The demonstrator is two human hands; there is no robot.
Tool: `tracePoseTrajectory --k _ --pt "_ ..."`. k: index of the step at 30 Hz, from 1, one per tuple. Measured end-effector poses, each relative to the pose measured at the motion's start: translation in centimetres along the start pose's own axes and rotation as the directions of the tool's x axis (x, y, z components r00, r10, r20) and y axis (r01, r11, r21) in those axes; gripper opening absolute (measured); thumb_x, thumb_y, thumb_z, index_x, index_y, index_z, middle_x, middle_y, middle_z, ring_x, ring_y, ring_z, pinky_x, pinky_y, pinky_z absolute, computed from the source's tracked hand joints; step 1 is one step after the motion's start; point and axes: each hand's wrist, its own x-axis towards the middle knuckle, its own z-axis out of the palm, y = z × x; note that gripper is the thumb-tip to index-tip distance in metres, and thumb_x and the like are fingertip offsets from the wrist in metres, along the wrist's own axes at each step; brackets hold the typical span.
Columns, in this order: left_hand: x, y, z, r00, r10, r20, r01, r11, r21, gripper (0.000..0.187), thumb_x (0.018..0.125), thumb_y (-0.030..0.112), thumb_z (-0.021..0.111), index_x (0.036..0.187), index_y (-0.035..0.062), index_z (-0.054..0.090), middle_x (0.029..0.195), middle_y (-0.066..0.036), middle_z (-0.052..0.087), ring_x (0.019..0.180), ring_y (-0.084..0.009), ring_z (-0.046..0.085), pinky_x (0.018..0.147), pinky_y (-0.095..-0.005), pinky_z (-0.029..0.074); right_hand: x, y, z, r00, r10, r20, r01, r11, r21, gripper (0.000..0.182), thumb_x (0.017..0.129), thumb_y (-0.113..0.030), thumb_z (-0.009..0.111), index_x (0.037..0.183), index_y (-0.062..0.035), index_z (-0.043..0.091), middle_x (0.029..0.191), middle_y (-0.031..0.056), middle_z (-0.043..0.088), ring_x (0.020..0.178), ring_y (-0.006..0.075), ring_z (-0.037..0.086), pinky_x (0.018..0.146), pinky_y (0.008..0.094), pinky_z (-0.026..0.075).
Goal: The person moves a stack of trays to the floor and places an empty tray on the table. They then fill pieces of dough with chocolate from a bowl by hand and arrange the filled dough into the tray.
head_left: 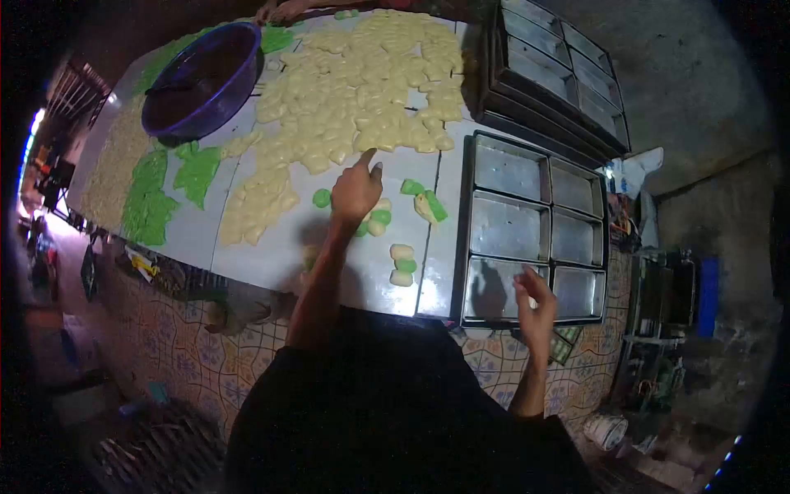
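My left hand [355, 194] reaches over the white table [346, 284], its index finger stretched toward the near edge of a broad spread of pale yellow dough pieces [354, 90]. Thumb and index are apart, and nothing shows between them. Just beside it lie small green and yellow dough pieces [378, 221], partly hidden by the hand. A short row of yellow and green dough rolls [402, 265] sits nearer my body. Another green and yellow cluster [429, 206] lies to the right. Over the near compartments of a metal baking pan [510, 226], my right hand [536, 306] hovers with fingers apart, holding nothing visible.
A purple basin [239, 103] stands at the table's far left, near flat green dough [150, 198]. Stacked divided pans [539, 70] rise at the back right. Another person's hand [288, 10] shows at the far edge. A white bucket [605, 430] is on the tiled floor.
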Motion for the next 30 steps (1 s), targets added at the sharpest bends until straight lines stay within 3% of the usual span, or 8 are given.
tracePoseTrajectory --k 4,10,14,16,18,23,27,30 --pt "-2.4 -8.1 -2.5 0.892 -0.1 -0.441 -0.124 0.884 -0.451 0.03 0.091 0.016 0.052 0.117 0.0008 0.053 0.092 -0.022 0.063 0.08 -0.0328 0.061 0.072 -0.0397 0.048 5.8 -4.8 14.3 0.725 -0.441 0.53 0.522 0.853 -0.004 0.054 0.08 -0.026 0.069 0.129 -0.0082 0.053 0.127 0.0186 0.052 0.118 0.0363 0.05 0.097 0.0432 0.041" --pt "-8.9 -6.4 -1.3 0.834 -0.552 -0.02 0.427 0.667 -0.61 0.041 0.09 0.02 0.056 0.124 -0.0006 0.047 0.113 -0.018 0.056 0.102 -0.025 0.055 0.088 -0.0339 0.043 9.7 -4.5 26.8 0.473 -0.617 0.629 0.881 0.342 -0.327 0.072 0.076 -0.054 0.065 0.14 -0.0299 0.041 0.142 0.0128 0.037 0.125 0.0375 0.039 0.097 0.0538 0.036" --pt "-6.4 -12.9 6.1 0.876 -0.071 -0.477 -0.469 0.108 -0.877 0.049 0.092 0.033 0.051 0.127 -0.0004 0.045 0.12 -0.018 0.053 0.116 -0.0255 0.049 0.097 -0.0318 0.041 12.0 -4.1 29.2 0.412 -0.59 0.694 0.881 0.453 -0.138 0.046 0.084 -0.043 0.061 0.128 -0.0366 0.054 0.134 0.0071 0.047 0.108 0.0329 0.05 0.08 0.0413 0.05" --pt "-2.5 -20.1 8.5 0.996 -0.081 0.033 0.081 0.71 -0.7 0.048 0.094 0.033 0.048 0.129 0.0 0.044 0.123 -0.016 0.052 0.12 -0.0239 0.047 0.101 -0.0347 0.038 13.6 -3.4 28.9 0.467 -0.655 0.594 0.704 0.682 0.198 0.05 0.087 -0.037 0.06 0.134 -0.0236 0.049 0.116 0.009 0.06 0.092 0.0312 0.06 0.082 0.0405 0.052" --pt "-4.4 -5.9 -3.5 0.957 -0.062 0.283 0.29 0.172 -0.942 0.048 0.093 0.029 0.05 0.13 -0.0006 0.043 0.127 -0.016 0.051 0.123 -0.0232 0.046 0.102 -0.0373 0.038 13.9 -1.8 27.0 0.544 -0.317 0.777 -0.13 0.883 0.451 0.047 0.092 -0.037 0.055 0.134 -0.0177 0.047 0.105 0.0102 0.064 0.085 0.0273 0.062 0.077 0.0409 0.052" --pt "-8.4 6.6 -8.3 0.944 0.275 0.182 0.049 0.429 -0.902 0.032 0.091 0.016 0.051 0.118 -0.0031 0.053 0.114 -0.015 0.061 0.104 -0.0217 0.059 0.094 -0.0346 0.044 4.9 0.5 11.1 0.403 -0.301 0.864 -0.907 -0.005 0.421 0.067 0.091 -0.038 0.053 0.148 -0.0187 0.023 0.14 0.0171 0.04 0.105 0.0338 0.056 0.073 0.0431 0.053" --pt "-12.3 10.1 -3.5 0.844 0.258 0.47 0.227 0.623 -0.749 0.024 0.084 -0.001 0.057 0.108 0.0016 0.06 0.106 -0.01 0.065 0.097 -0.0188 0.061 0.088 -0.0326 0.046 3.6 6.0 0.8 0.652 -0.271 0.708 -0.189 0.846 0.498 0.082 0.074 -0.032 0.072 0.145 -0.0168 0.034 0.14 0.014 0.043 0.12 0.0306 0.05 0.096 0.0411 0.043" --pt "-15.1 12.2 2.2 0.692 0.656 0.301 -0.362 0.676 -0.642 0.032 0.079 0.001 0.062 0.111 0.0042 0.056 0.11 -0.015 0.059 0.106 -0.0337 0.056 0.09 -0.0424 0.044 3.9 5.7 -1.6 0.677 -0.314 0.666 0.511 0.852 -0.118 0.088 0.064 -0.033 0.077 0.142 -0.0164 0.039 0.14 0.0104 0.045 0.126 0.0331 0.043 0.107 0.0468 0.031"
